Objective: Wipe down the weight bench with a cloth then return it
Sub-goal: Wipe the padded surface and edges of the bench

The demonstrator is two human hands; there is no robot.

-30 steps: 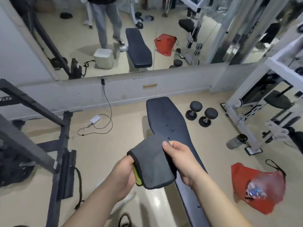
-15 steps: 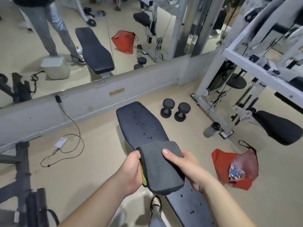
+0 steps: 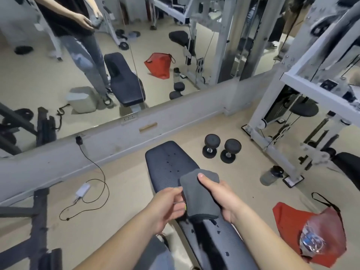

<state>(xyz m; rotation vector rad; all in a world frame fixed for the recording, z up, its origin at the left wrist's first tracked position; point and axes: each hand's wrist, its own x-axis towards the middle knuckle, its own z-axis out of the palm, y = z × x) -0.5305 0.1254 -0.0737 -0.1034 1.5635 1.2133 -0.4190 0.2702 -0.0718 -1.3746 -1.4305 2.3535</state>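
Note:
A folded grey cloth point(image 3: 198, 195) with a yellow-green edge hangs in the air over the black weight bench point(image 3: 169, 172). My right hand point(image 3: 220, 197) grips the cloth from the right, thumb laid on top near its far end. My left hand point(image 3: 167, 207) is at the cloth's left edge, fingers curled against it; whether they pinch the edge is blurred. The bench pad runs from the mirror wall toward me, with small dark spots on its surface.
Two black dumbbells point(image 3: 221, 150) and a grey bottle point(image 3: 271, 175) lie right of the bench. A red bag point(image 3: 311, 230) lies at the lower right. A white cable machine frame point(image 3: 292, 106) stands right. A charger with cable point(image 3: 82, 191) lies left. Mirror ahead.
The view has swung right and tilted up. The cloth has turned more lengthwise in my right hand, and my left hand has slipped back from under it to its left edge.

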